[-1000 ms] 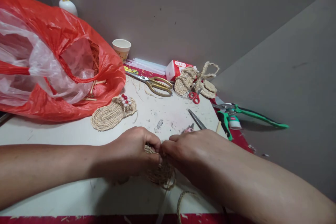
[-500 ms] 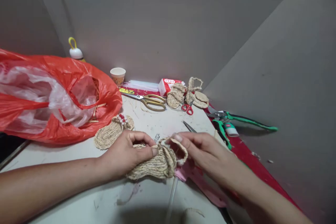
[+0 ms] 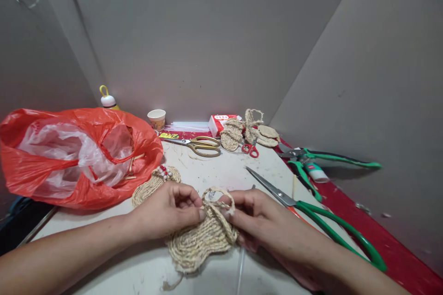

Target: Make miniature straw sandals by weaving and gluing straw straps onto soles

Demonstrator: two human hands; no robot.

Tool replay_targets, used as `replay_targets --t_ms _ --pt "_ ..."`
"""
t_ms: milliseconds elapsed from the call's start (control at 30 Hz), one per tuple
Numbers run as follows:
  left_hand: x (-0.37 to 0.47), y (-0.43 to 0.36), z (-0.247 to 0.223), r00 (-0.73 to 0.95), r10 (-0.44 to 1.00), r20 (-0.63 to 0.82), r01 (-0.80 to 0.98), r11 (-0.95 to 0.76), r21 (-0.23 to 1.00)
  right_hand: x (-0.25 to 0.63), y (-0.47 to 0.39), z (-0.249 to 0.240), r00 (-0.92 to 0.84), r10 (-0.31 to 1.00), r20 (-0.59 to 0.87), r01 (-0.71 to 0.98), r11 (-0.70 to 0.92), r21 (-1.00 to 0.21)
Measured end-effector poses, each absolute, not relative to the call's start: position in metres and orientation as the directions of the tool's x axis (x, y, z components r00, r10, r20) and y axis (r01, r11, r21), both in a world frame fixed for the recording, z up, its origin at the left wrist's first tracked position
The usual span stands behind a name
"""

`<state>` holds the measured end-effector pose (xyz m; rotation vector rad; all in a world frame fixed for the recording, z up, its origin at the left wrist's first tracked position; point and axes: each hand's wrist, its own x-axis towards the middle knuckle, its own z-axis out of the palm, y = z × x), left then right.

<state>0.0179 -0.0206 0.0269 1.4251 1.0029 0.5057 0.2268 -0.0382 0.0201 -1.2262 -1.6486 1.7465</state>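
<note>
Scissors (image 3: 298, 204), green-handled, beside right hand (image 3: 258, 214), beaded slipper (image 3: 151, 185) partly behind left hand (image 3: 175, 207); 2 grips pinching woven slipper (image 3: 199, 242)

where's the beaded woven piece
In the head view, the beaded woven piece lies left of centre on the table, between the red bag and the left hand.

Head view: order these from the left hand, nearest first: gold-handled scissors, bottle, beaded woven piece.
1. Beaded woven piece: just beyond the left hand.
2. Gold-handled scissors: farther back.
3. Bottle: back left, behind the red bag.
</note>
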Motion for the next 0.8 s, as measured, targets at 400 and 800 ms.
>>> replay_targets --t_ms 400,800 --pt "0.0199 -0.0255 0.0279 0.582 0.763 -0.282 0.148 0.242 0.959 0.2236 -0.0439 0.0236 -0.479 0.811 -0.335 0.271 -0.227 -0.936" --pt "0.0183 -0.0242 0.0276 0.432 0.892 -0.134 0.020 0.139 0.990 0.2273 -0.0370 0.0205 -0.501 0.819 -0.280 0.000 -0.323 -0.946"
